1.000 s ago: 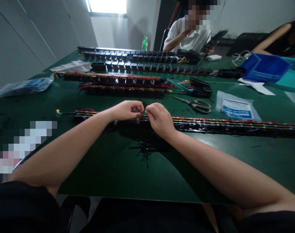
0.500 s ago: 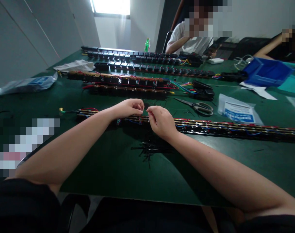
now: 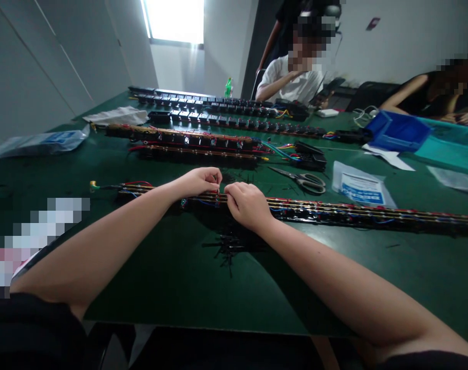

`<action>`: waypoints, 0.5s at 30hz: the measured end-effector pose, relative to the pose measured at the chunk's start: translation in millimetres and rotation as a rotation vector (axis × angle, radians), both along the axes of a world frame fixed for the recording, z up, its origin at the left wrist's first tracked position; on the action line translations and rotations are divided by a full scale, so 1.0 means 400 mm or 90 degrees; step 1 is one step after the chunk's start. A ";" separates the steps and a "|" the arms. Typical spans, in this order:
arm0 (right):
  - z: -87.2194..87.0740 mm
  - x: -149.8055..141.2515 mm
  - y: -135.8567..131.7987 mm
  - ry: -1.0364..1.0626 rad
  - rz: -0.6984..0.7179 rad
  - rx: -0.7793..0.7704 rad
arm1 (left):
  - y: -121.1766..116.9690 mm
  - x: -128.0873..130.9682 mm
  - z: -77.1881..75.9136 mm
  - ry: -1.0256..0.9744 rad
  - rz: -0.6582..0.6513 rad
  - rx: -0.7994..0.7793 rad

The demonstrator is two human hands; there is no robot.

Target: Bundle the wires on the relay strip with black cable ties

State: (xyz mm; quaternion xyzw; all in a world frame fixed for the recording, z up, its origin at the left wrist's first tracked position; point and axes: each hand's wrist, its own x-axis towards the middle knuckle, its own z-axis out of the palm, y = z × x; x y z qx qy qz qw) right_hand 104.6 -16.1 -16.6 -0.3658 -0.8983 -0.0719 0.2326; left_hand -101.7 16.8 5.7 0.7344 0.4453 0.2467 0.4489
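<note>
Left hand (image 3: 203, 181): over the long wired strip (image 3: 314, 210), fingers curled in, thumb up near the fingertips. Right hand (image 3: 249, 204): just beside it on the right, fingers bent, thumb and index close together, their tips facing the left hand's with a narrow gap between. Can't tell whether either is gripping anything; whatever might be between the tips is too small to make out.

Strip lies on the green tabletop (image 3: 160, 293) under both hands, running out past each. Gold-coloured lines along its top, red and blue wires on it. Off its end, left of the left hand, a lead ends in a green and gold connector (image 3: 93, 186).

Pile of thin black ties (image 3: 230, 245): on the wearer's side of the right hand, near it. Scissors (image 3: 297, 177): beyond the right hand and to its right, blades toward the hands. Labelled clear bag (image 3: 359, 186): same direction, further right.

Straight beyond the left hand: another wired assembly (image 3: 180, 136), with two more rows of black modules behind it. Blue bin (image 3: 401, 132): well apart from the right hand, far right.
</note>
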 end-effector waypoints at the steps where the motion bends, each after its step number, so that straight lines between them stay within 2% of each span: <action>1: 0.000 0.001 0.000 -0.002 0.000 -0.001 | 0.000 0.001 -0.001 0.004 0.004 0.003; 15: 0.010 -0.001 -0.005 0.010 0.025 -0.050 | 0.005 0.004 -0.005 0.003 -0.015 0.023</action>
